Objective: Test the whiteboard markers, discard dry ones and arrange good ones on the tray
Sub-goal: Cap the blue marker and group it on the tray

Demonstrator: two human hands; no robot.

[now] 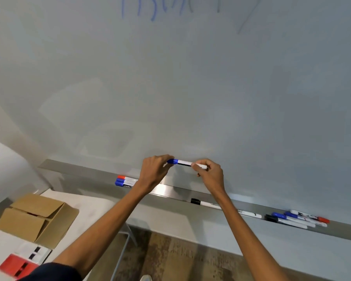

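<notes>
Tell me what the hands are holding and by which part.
One blue-capped marker, held level between both hands: the left hand pinches its blue cap end, the right hand grips the tail of its white barrel.

A white table sits at 8 o'clock, with a red case at 7 o'clock on it. Wood-grain floor shows at 6 o'clock.

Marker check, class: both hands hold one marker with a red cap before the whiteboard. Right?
Wrong: the head view shows the marker has a blue cap, not red. The left hand and right hand do hold it before the whiteboard.
</notes>
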